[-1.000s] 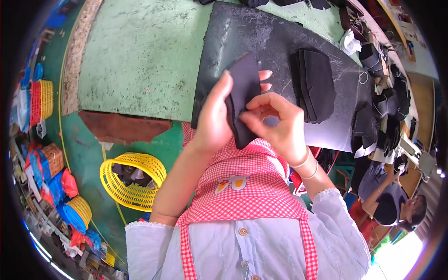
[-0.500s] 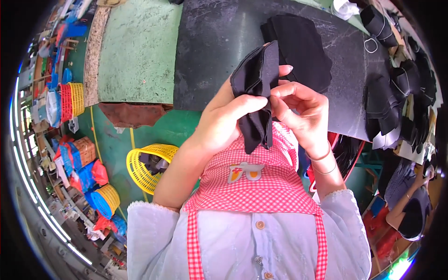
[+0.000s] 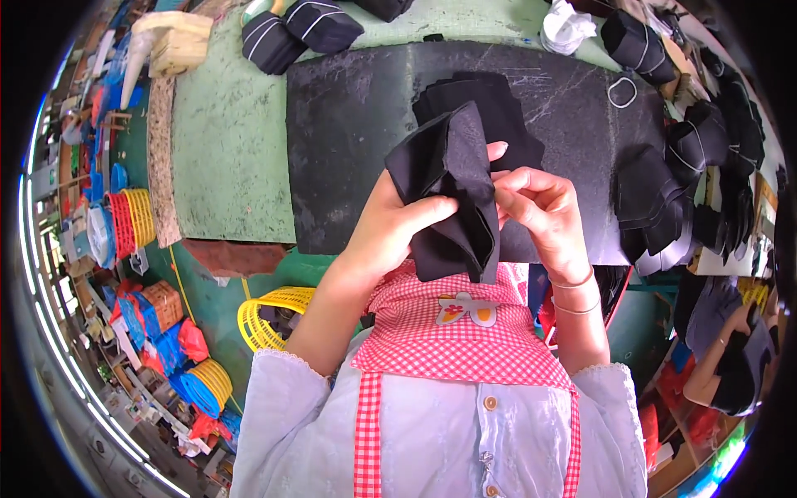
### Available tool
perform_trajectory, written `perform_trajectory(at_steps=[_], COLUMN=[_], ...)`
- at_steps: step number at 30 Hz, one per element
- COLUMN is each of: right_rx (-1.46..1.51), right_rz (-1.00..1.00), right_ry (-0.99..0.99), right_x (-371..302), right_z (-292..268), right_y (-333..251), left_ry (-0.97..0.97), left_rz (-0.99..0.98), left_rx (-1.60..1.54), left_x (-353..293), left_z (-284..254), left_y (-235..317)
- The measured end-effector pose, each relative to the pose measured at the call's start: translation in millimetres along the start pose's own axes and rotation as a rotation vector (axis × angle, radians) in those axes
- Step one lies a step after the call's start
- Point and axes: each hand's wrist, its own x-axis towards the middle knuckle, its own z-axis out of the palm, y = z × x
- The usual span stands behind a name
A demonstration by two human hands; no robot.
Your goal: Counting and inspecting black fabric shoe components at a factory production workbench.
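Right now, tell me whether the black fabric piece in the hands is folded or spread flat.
Folded. The black fabric piece is bunched into creases, pinched between the left hand and right hand.

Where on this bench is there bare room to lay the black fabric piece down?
Free: the dark mat left of the black stack, and the green tabletop beyond its left edge. Crowded: the right side, heaped with black pieces; folded bundles line the far edge.

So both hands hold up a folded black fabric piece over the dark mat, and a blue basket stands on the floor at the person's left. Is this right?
Not quite: the basket is yellow, not blue, as the head view shows. The rest holds: the left hand and right hand hold the folded black fabric piece over the dark mat.
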Motion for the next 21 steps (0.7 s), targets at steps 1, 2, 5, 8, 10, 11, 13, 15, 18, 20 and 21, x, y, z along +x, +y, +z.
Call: perform_trajectory(at_steps=[1,2,5,8,10,11,13,15,18,20,21], right_rx=[0.002,0.015,-0.074,-0.283,-0.470,-0.477,-0.411,-0.456,-0.743,-1.287,-1.384], right_rz=[-0.002,0.014,-0.010,-0.120,-0.149,-0.148,-0.181,-0.074,-0.088,-0.316,-0.449], right_ry=[0.001,0.000,0.050,0.167,0.124,0.133,0.238,0.237,0.320,0.404,0.559], right_x=[-1,0,-1,-1,3,4,9,16,34,40,42], right_z=[1,3,16,45,54,53,47,31,4,-6,-8], right_y=[0,1,9,20,22,23,17,5,-4,-11,-13], left_ry=[-0.013,-0.026,-0.059,-0.049,0.022,0.132,0.190,0.361,0.449,0.395,0.344], left_rz=[-0.007,-0.013,0.124,0.174,0.102,0.080,0.250,0.157,0.196,0.153,0.112], left_rx=[0.089,0.179,0.268,0.367,0.360,0.385,0.311,0.229,0.103,0.050,0.007], left_x=[2,3,7,-2,-12,-18,-31,-40,-38,-28,-24], left_z=[-3,-5,-7,-23,-45,-54,-94,-102,-113,-102,-94], left_y=[1,2,4,2,5,10,17,38,46,41,37])
